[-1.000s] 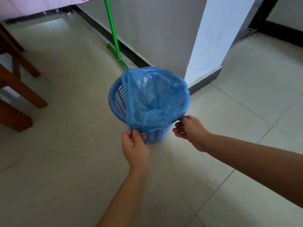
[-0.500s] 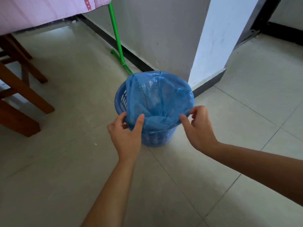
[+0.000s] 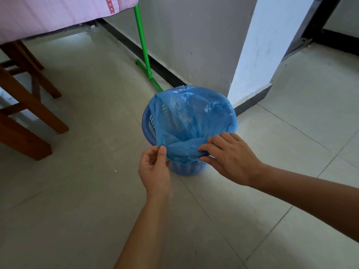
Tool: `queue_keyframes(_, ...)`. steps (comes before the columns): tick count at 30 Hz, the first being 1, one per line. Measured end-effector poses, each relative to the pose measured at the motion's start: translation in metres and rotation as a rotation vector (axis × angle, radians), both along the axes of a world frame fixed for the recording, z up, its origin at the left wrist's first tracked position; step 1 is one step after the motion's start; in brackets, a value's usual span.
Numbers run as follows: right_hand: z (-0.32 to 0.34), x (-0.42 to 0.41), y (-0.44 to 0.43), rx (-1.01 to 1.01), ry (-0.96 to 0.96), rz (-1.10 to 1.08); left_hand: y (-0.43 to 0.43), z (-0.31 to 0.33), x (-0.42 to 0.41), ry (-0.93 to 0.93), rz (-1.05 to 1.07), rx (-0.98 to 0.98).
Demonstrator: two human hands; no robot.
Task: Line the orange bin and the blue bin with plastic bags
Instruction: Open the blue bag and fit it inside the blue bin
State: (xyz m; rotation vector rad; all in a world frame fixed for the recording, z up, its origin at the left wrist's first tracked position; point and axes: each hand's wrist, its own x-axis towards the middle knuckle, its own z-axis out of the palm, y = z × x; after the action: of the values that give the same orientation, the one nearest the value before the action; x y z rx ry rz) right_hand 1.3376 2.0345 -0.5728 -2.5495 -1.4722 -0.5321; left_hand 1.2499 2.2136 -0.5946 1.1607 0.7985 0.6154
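Note:
A blue slotted plastic bin (image 3: 148, 125) stands on the tiled floor beside a wall corner. A translucent blue plastic bag (image 3: 194, 117) sits inside it, its mouth folded over the far and right rim; the left rim is bare. My left hand (image 3: 155, 167) pinches the bag's edge at the near left of the rim. My right hand (image 3: 229, 154) holds the bag's bunched edge at the near right, fingers curled over it. No orange bin is in view.
A green mop handle (image 3: 142, 41) leans on the grey wall behind the bin. A white pillar (image 3: 254, 47) stands to the right. Wooden table legs (image 3: 29, 105) and a pink cloth (image 3: 50, 12) are at the left.
Both hands moved from lower on the bin's outside up to the near rim, gathering the bag's edge there. The view shifted slightly; the bin stayed put.

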Motion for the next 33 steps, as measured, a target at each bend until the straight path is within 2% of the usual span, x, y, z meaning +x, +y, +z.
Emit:
queue_keyframes(3, 0.002, 0.001, -0.003, 0.005, 0.019, -0.020, -0.003, 0.010, 0.002, -0.046, -0.030, -0.209)
queue_keyframes(5, 0.004, 0.001, -0.006, 0.025, 0.050, -0.069, -0.001, 0.013, 0.001, -0.044, -0.047, -0.258)
queue_keyframes(10, 0.004, -0.003, -0.002, 0.060, 0.041, -0.025, -0.005, 0.009, -0.007, 0.083, -0.143, 0.067)
queue_keyframes(16, 0.002, -0.006, 0.007, 0.049, 0.112, 0.020, 0.002, 0.012, -0.002, 0.190, -0.161, 0.447)
queue_keyframes(19, 0.004, -0.005, 0.006, 0.081, 0.127, 0.006, 0.014, 0.026, 0.011, 0.171, -0.147, 0.339)
queue_keyframes(22, 0.006, -0.005, 0.005, 0.123, 0.182, -0.017, 0.028, 0.041, 0.027, 0.225, -0.224, 0.286)
queue_keyframes(29, 0.009, -0.002, 0.007, 0.148, 0.227, -0.014, 0.035, 0.066, 0.051, 0.380, -0.582, 0.446)
queue_keyframes(31, 0.009, -0.002, 0.007, 0.144, 0.241, -0.023, 0.034, 0.064, 0.056, 0.376, -0.589, 0.451)
queue_keyframes(33, 0.009, -0.002, 0.007, 0.125, 0.265, -0.042, 0.034, 0.064, 0.054, 0.327, -0.498, 0.409)
